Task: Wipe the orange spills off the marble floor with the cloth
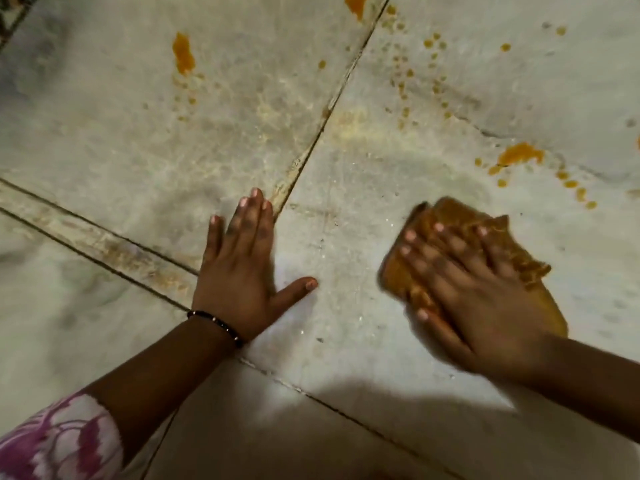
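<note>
the right hand (485, 299) presses flat on the orange-stained cloth (450, 216), fingers (433, 252) spread across it on the marble floor (346, 174). the left hand (239, 268) rests flat to the left, fingers spread. orange spills (519, 154) lie farther off, right of the cloth.

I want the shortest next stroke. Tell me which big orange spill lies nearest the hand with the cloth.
The blotch up and right of the cloth under the right hand. The other big ones lie much farther away, toward the top of the view.
</note>
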`<action>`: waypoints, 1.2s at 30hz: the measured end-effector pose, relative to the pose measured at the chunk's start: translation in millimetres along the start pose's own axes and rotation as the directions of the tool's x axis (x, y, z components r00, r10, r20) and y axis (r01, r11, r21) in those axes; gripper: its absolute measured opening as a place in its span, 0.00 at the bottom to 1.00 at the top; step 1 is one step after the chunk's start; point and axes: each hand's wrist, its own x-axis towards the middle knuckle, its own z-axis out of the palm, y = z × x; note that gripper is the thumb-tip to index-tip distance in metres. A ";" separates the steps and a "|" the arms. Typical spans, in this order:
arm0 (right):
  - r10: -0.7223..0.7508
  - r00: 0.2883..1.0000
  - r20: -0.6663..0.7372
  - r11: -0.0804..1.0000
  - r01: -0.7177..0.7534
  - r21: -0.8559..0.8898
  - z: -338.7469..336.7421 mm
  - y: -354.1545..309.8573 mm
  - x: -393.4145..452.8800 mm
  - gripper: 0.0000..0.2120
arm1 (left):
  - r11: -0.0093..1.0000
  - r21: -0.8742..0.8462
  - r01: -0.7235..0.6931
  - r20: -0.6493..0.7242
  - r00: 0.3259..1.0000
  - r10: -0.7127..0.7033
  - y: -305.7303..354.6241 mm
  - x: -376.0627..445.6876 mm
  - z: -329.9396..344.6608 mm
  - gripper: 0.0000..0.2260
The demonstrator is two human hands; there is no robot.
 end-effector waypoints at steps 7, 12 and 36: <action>-0.376 0.921 0.101 0.925 0.380 -0.021 -0.9 -22.6 70.2 0.30 | 0.999 -0.028 0.027 -0.004 1.000 -0.027 4.9 -1.4 -4.8 0.41; 0.064 0.998 0.007 0.997 -0.064 0.047 -15.8 35.0 98.0 0.30 | 0.998 -0.042 0.036 -0.031 0.999 -0.038 3.5 -0.8 -2.1 0.40; 0.345 0.938 0.029 0.937 -0.346 0.036 -2.1 41.2 -26.2 0.32 | 1.000 -0.011 0.017 -0.037 0.999 -0.017 0.5 -1.1 2.2 0.39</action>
